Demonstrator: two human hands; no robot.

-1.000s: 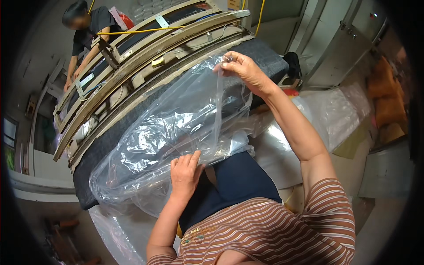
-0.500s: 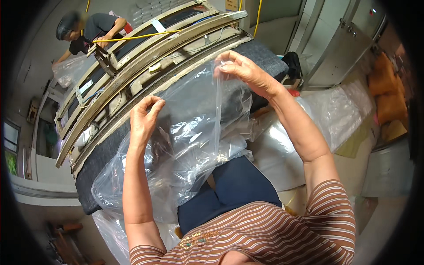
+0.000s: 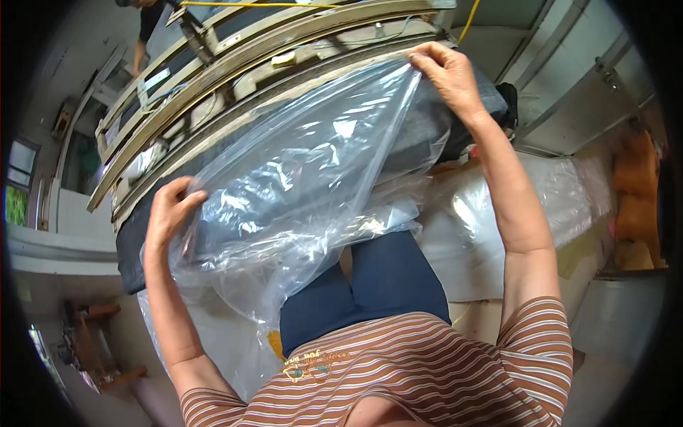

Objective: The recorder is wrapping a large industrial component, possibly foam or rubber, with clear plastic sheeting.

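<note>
A large clear plastic sheet [image 3: 299,156], possibly a bag, is stretched between my two hands over a dark cloth-covered bench [image 3: 405,139]. My left hand [image 3: 171,206] pinches its left corner between thumb and fingers. Farther up and to the right, my right hand [image 3: 447,75] pinches the other corner near the machine's edge. The film's upper edge runs fairly straight from hand to hand. Its lower part hangs in loose folds over the bench's near side and against my dark trousers.
Beyond the bench stands a long machine with metal rails [image 3: 284,43] and a yellow hose [image 3: 263,5]. A co-worker's arm [image 3: 142,50] shows behind it. More clear plastic [image 3: 526,192] lies to the right. A wooden stool-like object [image 3: 99,341] stands at the lower left.
My hands have spread apart, the left moving left and the right moving up and right, pulling the plastic taut. The view has shifted, so less of the co-worker shows.
</note>
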